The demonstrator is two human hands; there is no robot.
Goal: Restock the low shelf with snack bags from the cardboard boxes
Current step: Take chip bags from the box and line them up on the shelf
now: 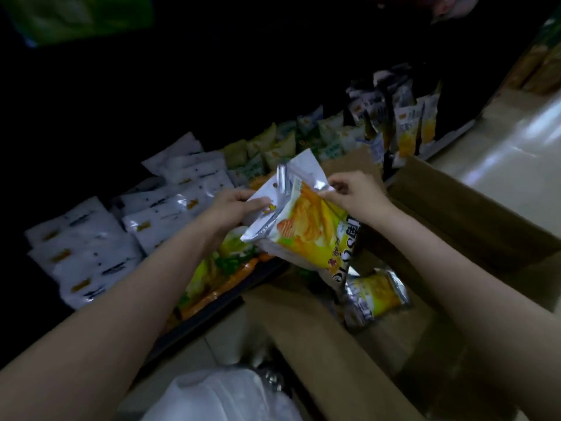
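A yellow chip bag (309,226) with a silver top edge hangs above the gap between the low shelf (261,275) and an open cardboard box (473,238). My left hand (233,208) grips its left top corner together with a white bag (300,168) behind it. My right hand (355,192) pinches the silver right top corner. Another yellow chip bag (376,293) lies inside the box. White bags (100,247) fill the shelf's left part, green and yellow bags (273,144) its middle, upright blue-and-yellow bags (406,117) its right.
A brown box flap (328,344) juts toward me below the held bag. A white plastic bag (224,396) lies at the bottom centre. Pale glossy floor (516,153) runs to the right. The space above the shelf is dark.
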